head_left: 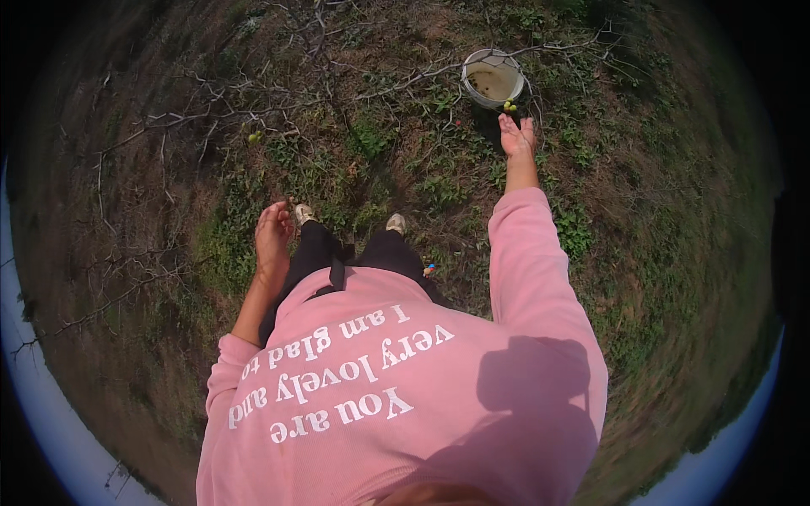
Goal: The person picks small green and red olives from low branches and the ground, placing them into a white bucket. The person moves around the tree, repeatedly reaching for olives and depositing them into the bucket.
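Note:
My right hand [517, 136] reaches forward with palm up and fingers apart. Just beyond its fingertips are several small yellow-green fruits [510, 106], in front of the near rim of a white bucket [468, 79]. Whether they touch the fingertips or are in the air, I cannot tell. Dark specks lie on the bucket's pale bottom. My left hand [272, 233] is beside my left leg, its fingers loosely bent. Its inner side is partly hidden, so anything held there cannot be made out.
Bare, thorny-looking branches [405, 85] stretch across the front, one passing over the bucket. Yellow-green fruits [254, 137] show among twigs at the left. Weeds and dry grass [443, 190] cover the ground around my shoes [396, 223]. A small blue-and-red object [429, 270] shows beside my right leg.

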`<action>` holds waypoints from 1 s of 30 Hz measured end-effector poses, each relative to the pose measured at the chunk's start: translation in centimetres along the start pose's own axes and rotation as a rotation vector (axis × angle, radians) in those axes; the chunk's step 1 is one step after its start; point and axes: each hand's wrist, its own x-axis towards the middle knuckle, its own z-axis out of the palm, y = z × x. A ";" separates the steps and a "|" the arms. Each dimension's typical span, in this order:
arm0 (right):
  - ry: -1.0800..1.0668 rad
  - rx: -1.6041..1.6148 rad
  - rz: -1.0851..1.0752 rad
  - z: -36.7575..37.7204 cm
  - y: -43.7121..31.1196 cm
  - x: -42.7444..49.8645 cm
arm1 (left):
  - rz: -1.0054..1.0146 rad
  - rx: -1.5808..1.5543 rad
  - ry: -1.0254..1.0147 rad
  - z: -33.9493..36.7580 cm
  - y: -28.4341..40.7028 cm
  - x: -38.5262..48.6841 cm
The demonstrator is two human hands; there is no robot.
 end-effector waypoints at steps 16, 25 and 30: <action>0.103 -0.484 0.239 -8.0 8.5 -15.3 | 0.032 -0.054 -0.092 0.1 -0.1 2.7; -0.696 -1.372 0.267 6.8 17.9 -32.2 | 0.027 -0.106 -0.055 -0.4 1.0 6.9; -1.049 -1.489 -0.502 17.1 21.7 -35.2 | 0.053 -0.176 -0.058 0.3 2.3 9.3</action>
